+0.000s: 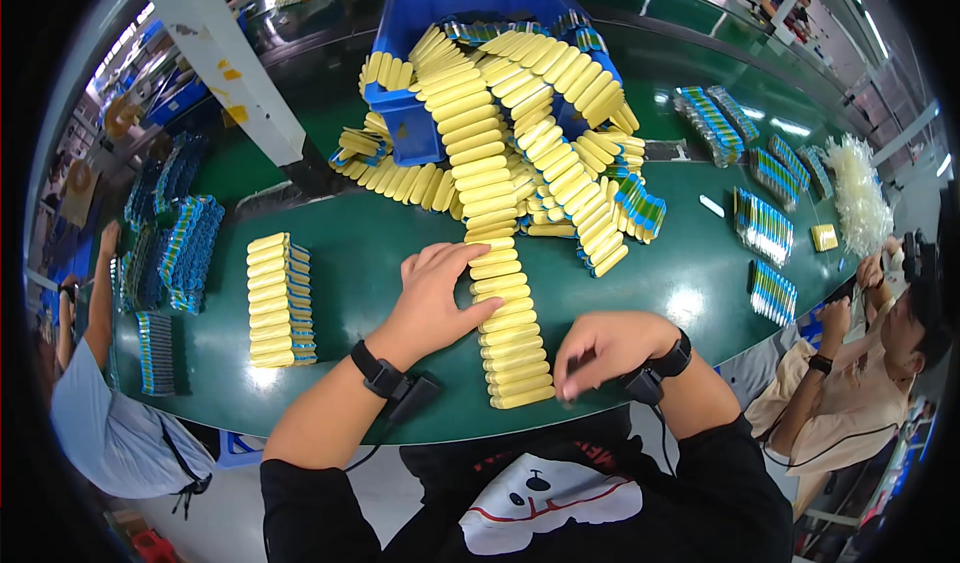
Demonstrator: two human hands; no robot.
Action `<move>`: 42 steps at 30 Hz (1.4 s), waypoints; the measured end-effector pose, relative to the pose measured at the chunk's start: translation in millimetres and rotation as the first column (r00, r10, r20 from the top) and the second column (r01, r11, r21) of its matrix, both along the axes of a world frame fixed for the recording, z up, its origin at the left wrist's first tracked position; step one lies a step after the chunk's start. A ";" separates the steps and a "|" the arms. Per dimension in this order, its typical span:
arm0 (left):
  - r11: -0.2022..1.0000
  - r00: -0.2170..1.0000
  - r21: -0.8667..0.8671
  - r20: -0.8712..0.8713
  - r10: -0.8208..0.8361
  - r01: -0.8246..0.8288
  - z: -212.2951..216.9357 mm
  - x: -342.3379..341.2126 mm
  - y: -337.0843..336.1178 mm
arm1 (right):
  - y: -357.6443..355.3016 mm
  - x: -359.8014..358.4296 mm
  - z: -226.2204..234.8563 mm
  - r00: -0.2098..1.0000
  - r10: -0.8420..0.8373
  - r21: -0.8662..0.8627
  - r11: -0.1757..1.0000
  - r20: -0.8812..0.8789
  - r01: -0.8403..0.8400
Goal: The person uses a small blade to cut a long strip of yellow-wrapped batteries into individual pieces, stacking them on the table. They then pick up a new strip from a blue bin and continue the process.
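Note:
A long strip of joined yellow pieces with rounded ends [512, 335] runs down the green table toward me. My left hand [432, 298] lies at its left edge, thumb and fingers apart, with the index finger and thumb touching the strip. Just right of the strip's near end is my right hand [608, 353], its fingers loosely bent and apart, with nothing visible in them. Farther up, the strip joins a heap of similar strips [545, 148] spilling from a blue bin [415, 128]. A folded yellow stack with blue sides [270, 303] stands left of my left hand.
Bundles of blue-green pieces [190, 253] lie at the left, and more bundles [762, 225] at the right beside a pile of clear plastic [858, 193]. A metal post [235, 68] rises at the back left. Co-workers sit on both sides of the green table [390, 403].

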State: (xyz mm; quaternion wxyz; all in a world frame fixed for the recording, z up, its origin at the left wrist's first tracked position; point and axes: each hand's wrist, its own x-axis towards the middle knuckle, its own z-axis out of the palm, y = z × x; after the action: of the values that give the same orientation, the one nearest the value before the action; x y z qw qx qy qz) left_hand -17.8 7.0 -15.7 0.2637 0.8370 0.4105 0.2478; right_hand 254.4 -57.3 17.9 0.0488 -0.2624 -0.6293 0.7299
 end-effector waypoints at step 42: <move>0.892 0.866 -0.069 0.282 -0.412 0.447 16.8 0.3 -22.4 | 14.8 -5.4 -10.1 0.803 -0.506 0.055 0.835 -0.313 0.547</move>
State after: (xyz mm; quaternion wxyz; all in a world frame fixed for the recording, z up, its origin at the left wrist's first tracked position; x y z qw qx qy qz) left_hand -17.5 -15.4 1.1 0.4185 0.8483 0.1911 0.2623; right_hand 249.1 -42.4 7.8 0.3589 -0.3145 -0.5678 0.6707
